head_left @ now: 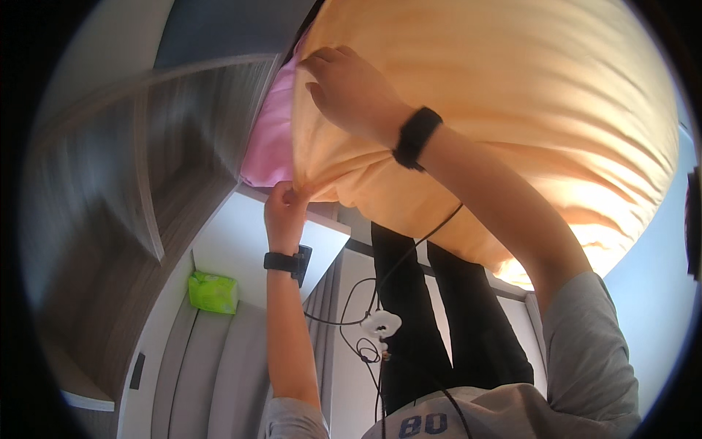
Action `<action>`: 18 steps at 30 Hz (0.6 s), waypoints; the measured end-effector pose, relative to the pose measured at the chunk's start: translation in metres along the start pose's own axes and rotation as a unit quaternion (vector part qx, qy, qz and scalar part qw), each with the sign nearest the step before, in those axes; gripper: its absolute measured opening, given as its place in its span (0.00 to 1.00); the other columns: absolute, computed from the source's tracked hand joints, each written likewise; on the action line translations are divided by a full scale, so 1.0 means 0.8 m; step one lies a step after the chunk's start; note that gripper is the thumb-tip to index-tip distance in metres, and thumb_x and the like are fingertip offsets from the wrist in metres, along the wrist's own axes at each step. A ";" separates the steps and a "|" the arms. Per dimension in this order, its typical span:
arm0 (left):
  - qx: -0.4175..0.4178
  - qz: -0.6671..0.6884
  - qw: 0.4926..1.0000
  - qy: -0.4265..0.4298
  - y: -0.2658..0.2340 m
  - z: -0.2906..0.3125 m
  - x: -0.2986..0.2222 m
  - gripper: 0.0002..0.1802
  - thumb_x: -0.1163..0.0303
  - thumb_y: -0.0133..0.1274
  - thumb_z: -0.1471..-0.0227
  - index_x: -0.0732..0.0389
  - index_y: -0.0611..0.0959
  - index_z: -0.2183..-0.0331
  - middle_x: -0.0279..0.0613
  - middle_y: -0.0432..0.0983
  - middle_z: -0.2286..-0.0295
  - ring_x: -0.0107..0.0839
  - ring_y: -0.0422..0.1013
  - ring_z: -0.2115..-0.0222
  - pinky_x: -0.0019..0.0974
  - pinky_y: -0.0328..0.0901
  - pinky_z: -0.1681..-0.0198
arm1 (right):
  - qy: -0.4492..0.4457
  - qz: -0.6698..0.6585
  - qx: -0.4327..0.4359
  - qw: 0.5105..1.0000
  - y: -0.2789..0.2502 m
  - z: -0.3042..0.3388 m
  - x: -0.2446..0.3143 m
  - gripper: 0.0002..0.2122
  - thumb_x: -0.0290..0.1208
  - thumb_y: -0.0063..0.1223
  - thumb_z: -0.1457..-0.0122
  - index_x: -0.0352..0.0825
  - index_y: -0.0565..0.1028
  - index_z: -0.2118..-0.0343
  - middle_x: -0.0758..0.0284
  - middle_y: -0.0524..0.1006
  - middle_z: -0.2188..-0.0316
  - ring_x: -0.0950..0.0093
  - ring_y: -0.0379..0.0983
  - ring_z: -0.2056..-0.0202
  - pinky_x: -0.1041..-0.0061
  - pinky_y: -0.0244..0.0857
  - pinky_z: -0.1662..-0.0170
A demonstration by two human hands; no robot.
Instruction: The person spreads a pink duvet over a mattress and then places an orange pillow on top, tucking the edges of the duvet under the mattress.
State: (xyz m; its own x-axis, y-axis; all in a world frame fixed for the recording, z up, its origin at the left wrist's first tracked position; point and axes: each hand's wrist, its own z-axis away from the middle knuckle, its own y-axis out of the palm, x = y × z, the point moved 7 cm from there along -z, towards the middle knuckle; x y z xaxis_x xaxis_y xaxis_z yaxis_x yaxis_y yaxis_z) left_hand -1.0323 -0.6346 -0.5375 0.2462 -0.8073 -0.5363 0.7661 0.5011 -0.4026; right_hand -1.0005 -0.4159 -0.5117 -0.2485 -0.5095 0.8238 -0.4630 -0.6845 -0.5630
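A large yellow-orange bed sheet spreads across the bed, its edge running along the left side. At its near left corner my left hand is closed on the sheet in a pinch, and creases fan out from that grip. My right hand rests farther up on the sheet by the same edge, with thumb and fingers apart and the fingertips at the border. Pink fabric shows from under the sheet, between it and the wooden shelving. Both wrists wear black bands.
Wooden shelving stands close at the left. Below it are a white cabinet surface, a bright green soft pack and grey curtains. A black cable with a white hub-like piece hangs in front of my legs.
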 end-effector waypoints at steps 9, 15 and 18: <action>0.240 0.494 0.808 -0.211 0.078 0.004 0.054 0.21 0.58 0.34 0.47 0.63 0.69 0.59 0.48 0.70 0.69 0.28 0.69 0.75 0.19 0.66 0.79 | 0.179 -0.021 0.313 0.933 0.096 0.051 -0.023 0.21 0.47 0.42 0.55 0.31 0.73 0.87 0.63 0.69 0.91 0.68 0.68 0.85 0.74 0.62 0.80; 0.314 0.635 0.651 -0.272 0.089 0.051 0.096 0.17 0.62 0.39 0.49 0.64 0.71 0.63 0.46 0.71 0.76 0.30 0.71 0.75 0.23 0.68 0.76 | 0.148 0.001 0.377 0.914 0.130 0.114 0.028 0.14 0.37 0.43 0.62 0.29 0.73 0.81 0.54 0.71 0.83 0.62 0.69 0.78 0.70 0.62 0.75; 0.298 0.680 0.607 -0.283 0.071 0.057 0.118 0.15 0.67 0.36 0.48 0.68 0.71 0.65 0.47 0.71 0.72 0.34 0.71 0.71 0.29 0.69 0.70 | 0.158 -0.025 0.343 0.926 0.122 0.131 0.064 0.17 0.41 0.42 0.60 0.28 0.73 0.81 0.57 0.71 0.83 0.64 0.69 0.77 0.72 0.62 0.74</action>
State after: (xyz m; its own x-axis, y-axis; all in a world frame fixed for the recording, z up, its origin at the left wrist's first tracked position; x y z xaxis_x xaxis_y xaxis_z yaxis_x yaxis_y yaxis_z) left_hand -0.9384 -0.6968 -0.5775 0.9272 0.1646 0.3365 -0.3370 0.7585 0.5577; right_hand -0.9691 -0.5635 -0.5313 -0.5287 -0.3647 0.7665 0.1417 -0.9283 -0.3439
